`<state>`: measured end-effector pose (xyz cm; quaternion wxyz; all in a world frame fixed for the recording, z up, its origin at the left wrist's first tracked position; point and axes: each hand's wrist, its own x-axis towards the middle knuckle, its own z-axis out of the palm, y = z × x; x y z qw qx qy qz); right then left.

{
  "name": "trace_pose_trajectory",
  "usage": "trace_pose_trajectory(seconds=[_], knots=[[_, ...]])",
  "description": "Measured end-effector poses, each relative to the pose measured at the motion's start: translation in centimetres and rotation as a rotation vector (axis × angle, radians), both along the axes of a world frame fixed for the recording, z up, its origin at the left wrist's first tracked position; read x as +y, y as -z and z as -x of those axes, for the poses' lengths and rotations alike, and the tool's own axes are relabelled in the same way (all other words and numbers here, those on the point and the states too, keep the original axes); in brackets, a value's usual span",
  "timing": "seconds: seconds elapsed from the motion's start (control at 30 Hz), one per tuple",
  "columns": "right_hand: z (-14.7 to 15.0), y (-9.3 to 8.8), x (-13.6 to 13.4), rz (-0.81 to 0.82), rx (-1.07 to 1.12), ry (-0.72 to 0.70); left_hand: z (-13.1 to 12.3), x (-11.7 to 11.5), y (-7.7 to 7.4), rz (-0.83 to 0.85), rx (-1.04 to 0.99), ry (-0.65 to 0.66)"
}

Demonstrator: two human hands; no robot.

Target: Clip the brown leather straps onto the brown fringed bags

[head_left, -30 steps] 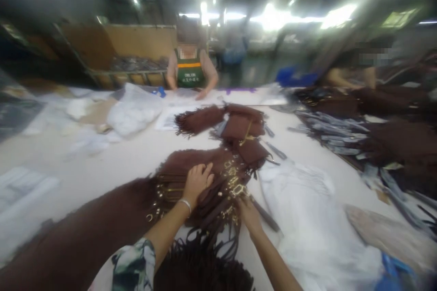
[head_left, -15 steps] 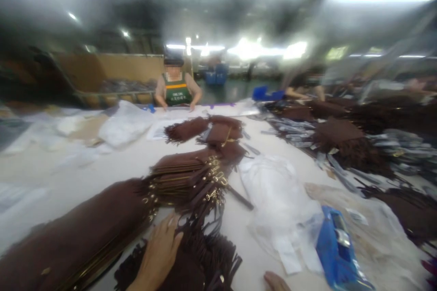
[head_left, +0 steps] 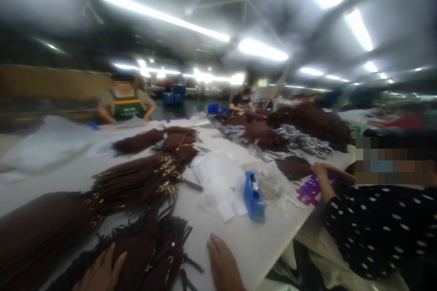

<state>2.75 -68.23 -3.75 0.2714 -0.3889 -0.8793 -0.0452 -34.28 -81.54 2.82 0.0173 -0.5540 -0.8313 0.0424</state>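
My left hand [head_left: 102, 273] lies at the bottom left with its fingers spread on a dark brown fringed piece [head_left: 134, 254]. On the white table near its front edge rests my right hand [head_left: 223, 261], palm down, fingers stretched out, holding nothing. Left of my left hand lies a long brown stack [head_left: 41, 223]. Behind it is a second pile of brown pieces [head_left: 126, 182] with gold-coloured clasps [head_left: 169, 170]. Dark straps with metal fittings spread between my two hands.
A blue tape dispenser [head_left: 254, 198] and clear plastic bags [head_left: 218, 177] lie beyond my right hand. At the right, a person in a dotted top [head_left: 382, 227] reaches over the table. Another person in a green apron [head_left: 128, 107] stands across it.
The view has swung right and up, bringing the person in the dotted top into sight. My left hand sits lower on the brown piece; more of my right hand shows, now on the table.
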Motion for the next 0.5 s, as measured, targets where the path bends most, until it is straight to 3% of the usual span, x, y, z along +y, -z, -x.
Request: trace_pose_trajectory(seconds=[0.17, 0.3, 0.5], knots=[[-1.9, -0.1, -2.5, 0.002, 0.021, -0.014, -1.0, -0.4, -1.2, 0.194, 0.229, 0.083], [-3.0, 0.9, -3.9, 0.021, 0.060, 0.008, -1.6, -0.6, -2.4, 0.202, 0.272, 0.121], [-3.1, 0.9, -4.1, 0.013, 0.069, 0.020, -2.8, -1.1, -2.6, 0.156, 0.222, 0.123]])
